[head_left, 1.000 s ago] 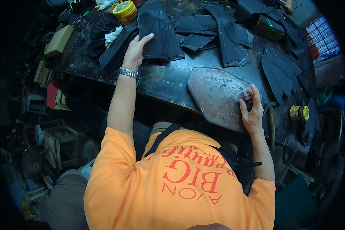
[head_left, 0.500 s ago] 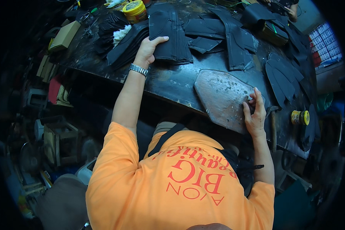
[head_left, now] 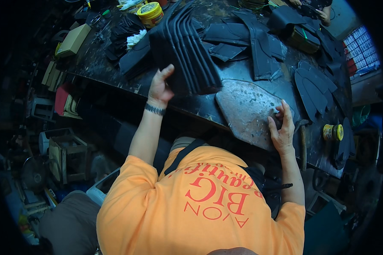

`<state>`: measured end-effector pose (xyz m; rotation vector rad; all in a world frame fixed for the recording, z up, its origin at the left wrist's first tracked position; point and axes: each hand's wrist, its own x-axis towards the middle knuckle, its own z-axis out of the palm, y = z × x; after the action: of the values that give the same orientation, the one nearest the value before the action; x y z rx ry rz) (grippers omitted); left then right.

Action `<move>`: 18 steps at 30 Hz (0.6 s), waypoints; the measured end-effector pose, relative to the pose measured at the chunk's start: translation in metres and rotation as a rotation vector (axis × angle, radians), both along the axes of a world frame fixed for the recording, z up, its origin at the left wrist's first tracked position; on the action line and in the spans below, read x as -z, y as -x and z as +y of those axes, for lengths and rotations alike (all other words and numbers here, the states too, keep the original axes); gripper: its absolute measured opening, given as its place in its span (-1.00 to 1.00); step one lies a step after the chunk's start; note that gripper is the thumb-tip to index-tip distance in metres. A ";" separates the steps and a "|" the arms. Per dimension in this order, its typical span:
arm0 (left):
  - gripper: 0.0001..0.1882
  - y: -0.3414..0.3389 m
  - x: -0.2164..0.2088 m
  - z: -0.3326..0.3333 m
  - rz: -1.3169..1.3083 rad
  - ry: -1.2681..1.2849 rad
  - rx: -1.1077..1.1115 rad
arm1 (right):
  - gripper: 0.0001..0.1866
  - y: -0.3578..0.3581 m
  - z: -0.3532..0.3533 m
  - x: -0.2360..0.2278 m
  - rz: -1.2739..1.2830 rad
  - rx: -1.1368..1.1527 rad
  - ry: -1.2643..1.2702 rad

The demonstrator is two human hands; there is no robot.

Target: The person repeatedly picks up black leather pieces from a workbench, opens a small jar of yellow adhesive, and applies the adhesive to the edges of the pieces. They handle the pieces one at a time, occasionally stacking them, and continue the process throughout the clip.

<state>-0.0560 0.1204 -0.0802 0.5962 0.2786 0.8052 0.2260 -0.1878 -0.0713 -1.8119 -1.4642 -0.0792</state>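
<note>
A thick stack of black sheet pieces (head_left: 187, 55) is lifted off the tabletop and tilted, its layers fanned along the near right side. At its lower left edge my left hand (head_left: 161, 88) grips it, thumb raised and the other fingers partly hidden. Over the right edge of a worn grey-brown slab (head_left: 251, 112) hovers or rests my right hand (head_left: 284, 127); contact is hard to make out. Its fingers are curved and apart, with nothing between them. Close to that hand lies a hammer-like tool with a wooden handle (head_left: 303, 146).
More black cut pieces (head_left: 261, 53) lie behind the slab, and rounded ones (head_left: 312, 89) to its right. A yellow tub (head_left: 150, 15) stands at the back, a small yellow jar (head_left: 333, 131) at the right. A cardboard box (head_left: 73, 40) sits far left. Another person's hand (head_left: 323, 16) shows at top right.
My left hand has raised and turned the black stack, which lay flat before; its layers now spread apart. The hand has come slightly nearer. My right hand has barely moved.
</note>
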 end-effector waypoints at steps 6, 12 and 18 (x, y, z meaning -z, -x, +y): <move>-0.51 -0.014 -0.002 -0.090 -0.039 0.016 0.131 | -0.12 -0.004 -0.004 0.002 0.338 0.026 -0.055; -0.56 -0.029 0.007 -0.127 -0.046 0.078 0.204 | -0.14 0.006 -0.001 -0.010 0.441 -0.002 -0.149; -0.57 -0.030 0.029 -0.139 -0.204 0.208 0.392 | -0.08 0.033 0.001 -0.037 0.553 -0.334 -0.130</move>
<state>-0.0256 -0.0184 -0.1095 0.3527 0.0522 0.4456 0.1930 -0.1867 -0.0344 -1.3197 -1.2956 0.4493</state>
